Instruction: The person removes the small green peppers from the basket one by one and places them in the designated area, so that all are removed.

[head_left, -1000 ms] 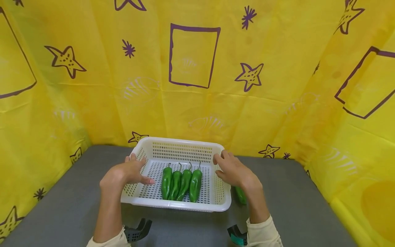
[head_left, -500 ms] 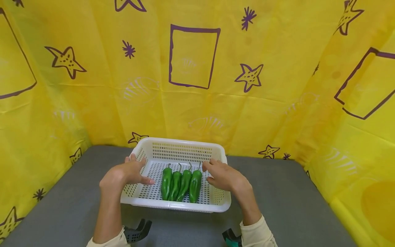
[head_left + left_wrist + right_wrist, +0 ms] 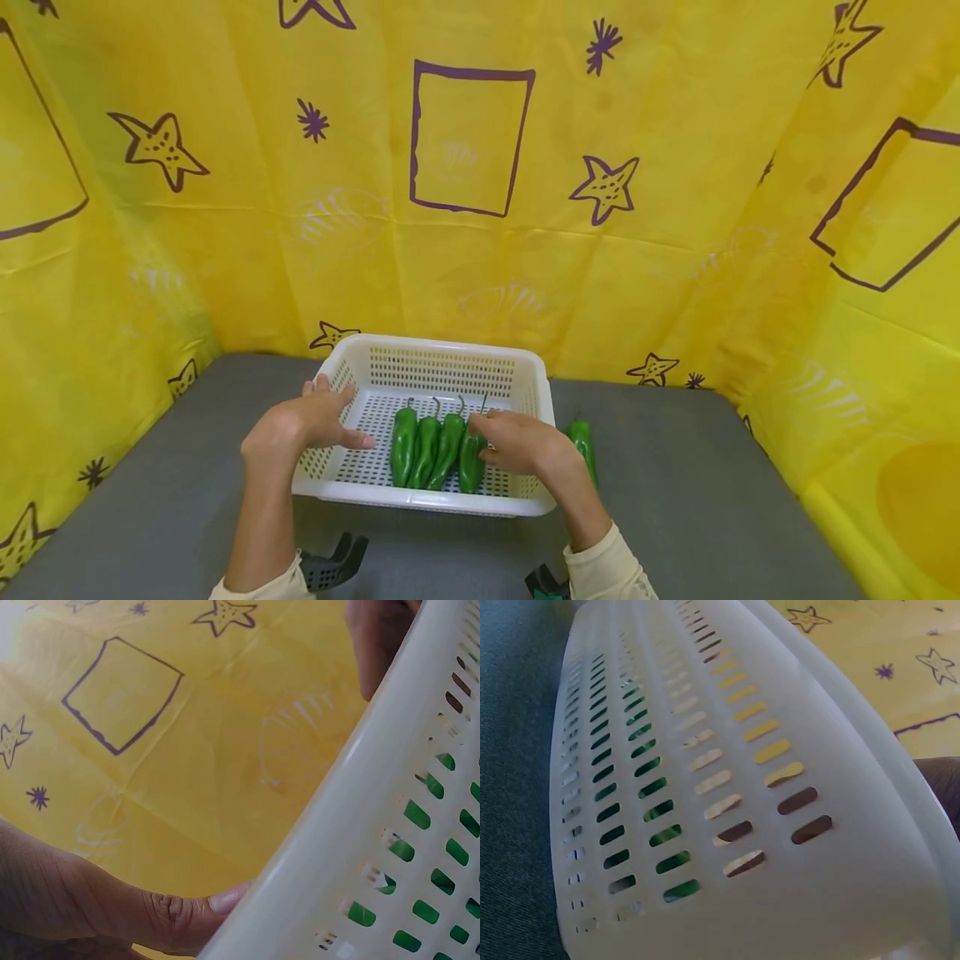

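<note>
Several long green peppers (image 3: 423,442) lie side by side, stems pointing away, in a white perforated plastic basket (image 3: 420,497). My left hand (image 3: 303,421) rests at the basket's left side with its fingers by the rim and its thumb spread over the inside. In the left wrist view, the thumb (image 3: 180,919) shows beside the rim. My right hand (image 3: 521,442) is over the basket's right part, its fingers loosely bent above the rightmost pepper (image 3: 471,462) and hiding part of it. Whether they touch it I cannot tell. In the right wrist view, the basket wall hides most of this hand.
Another green pepper (image 3: 582,442) lies on the grey table (image 3: 675,500) just right of the basket, partly covered by my right forearm. Behind the table and at both sides hangs a yellow cloth (image 3: 480,267) with drawn stars and frames.
My right hand has moved left and nearer, from the basket's right rim to over the rightmost pepper. More of the pepper outside now shows. The left hand and the basket have stayed put.
</note>
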